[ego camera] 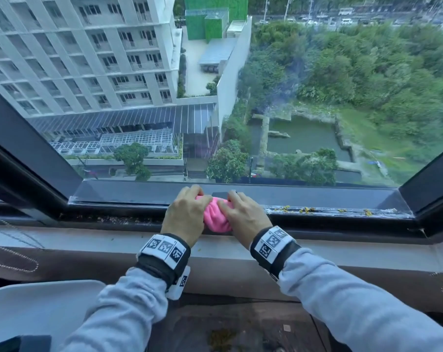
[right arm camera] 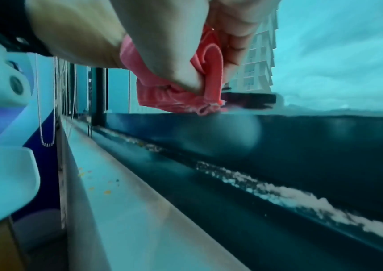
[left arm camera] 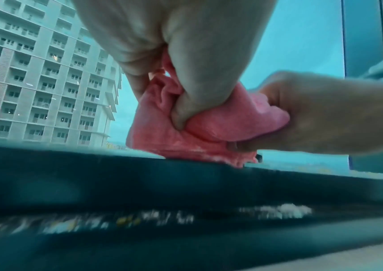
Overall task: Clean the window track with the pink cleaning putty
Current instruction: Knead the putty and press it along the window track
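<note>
I am gripping the pink putty (ego camera: 216, 216) with both hands at once: my left hand (ego camera: 184, 217) is curling its fingers and thumb around the left side, and my right hand (ego camera: 246, 217) is pinching the right side, so each hand is clamped on the same wad. In the left wrist view the left thumb (left arm camera: 187, 102) is digging into the folds while the right hand (left arm camera: 320, 117) is squeezing it from the far side. The wad looks wrinkled and cloth-like. Its lower edge is touching the top of the dark rail of the window track (ego camera: 337, 212), about midway along the window. I am seeing yellow and pale crumbs (ego camera: 306, 210) lying along the track to the right of my hands, and more grit in the groove to the left. A pale sill (ego camera: 88, 241) is running just beside the track on my side. Beyond the glass a tall building (ego camera: 83, 52) and trees (ego camera: 367, 72) are showing far below.
</note>
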